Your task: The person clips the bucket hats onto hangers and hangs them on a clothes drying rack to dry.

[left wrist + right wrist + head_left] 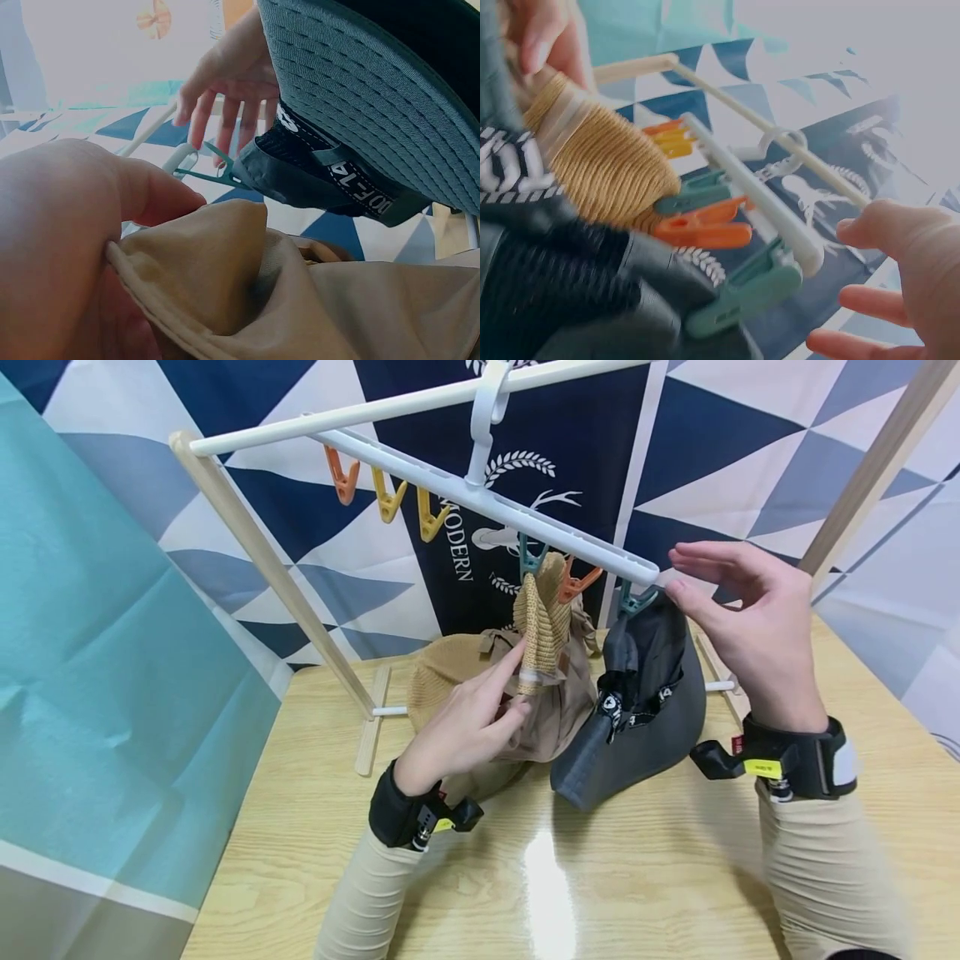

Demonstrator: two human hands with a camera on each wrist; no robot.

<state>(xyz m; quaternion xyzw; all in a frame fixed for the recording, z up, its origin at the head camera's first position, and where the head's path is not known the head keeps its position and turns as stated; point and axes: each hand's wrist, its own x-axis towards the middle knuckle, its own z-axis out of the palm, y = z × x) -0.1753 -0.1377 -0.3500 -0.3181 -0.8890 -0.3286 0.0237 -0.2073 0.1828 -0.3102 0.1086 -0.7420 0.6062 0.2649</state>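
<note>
My left hand (468, 718) pinches an edge of a beige sun hat (195, 262), thumb on one side and fingers beneath. The hat's straw-woven part (540, 622) hangs from a teal clip (531, 560) and an orange clip (577, 583) on a white clip hanger (480, 497). To its right, a dark grey brimmed hat (652, 739) hangs from another teal clip (637, 600) near the hanger's end. Beside that end, my right hand (757, 610) is raised with fingers spread and bent slightly, holding nothing. In the right wrist view, its fingers (881, 307) stand apart from the clip.
The hanger hooks over a white rod (360, 414) on a wooden-post frame (262, 568), standing on a wood-grain table (300, 860). One orange clip (342, 477) and two yellow clips (387, 497) hang farther left. A patterned cloth (420, 602) backs the scene.
</note>
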